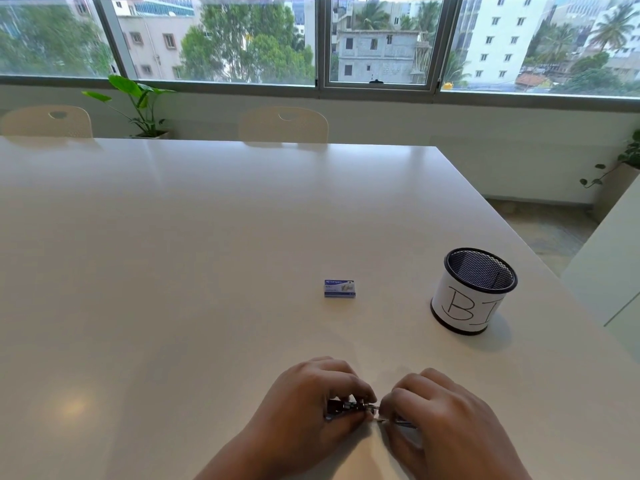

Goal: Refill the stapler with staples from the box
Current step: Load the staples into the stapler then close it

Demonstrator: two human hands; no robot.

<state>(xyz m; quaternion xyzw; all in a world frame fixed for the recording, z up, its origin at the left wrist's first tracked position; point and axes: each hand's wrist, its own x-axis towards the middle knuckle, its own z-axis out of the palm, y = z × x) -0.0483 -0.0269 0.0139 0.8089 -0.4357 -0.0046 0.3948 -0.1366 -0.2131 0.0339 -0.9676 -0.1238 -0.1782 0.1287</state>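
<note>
I see my left hand (311, 400) and right hand (436, 410) both gripping the small stapler (349, 407), seemingly opened, low over the worktop (173, 254), nearer me than the staple box (339, 288).

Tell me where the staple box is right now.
In the head view, the staple box lies closed on the white table, beyond both hands, left of the black mesh cup, untouched.

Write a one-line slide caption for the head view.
Both hands, left and right, grip a small stapler on the white table; staple box and mesh cup sit beyond.
</note>
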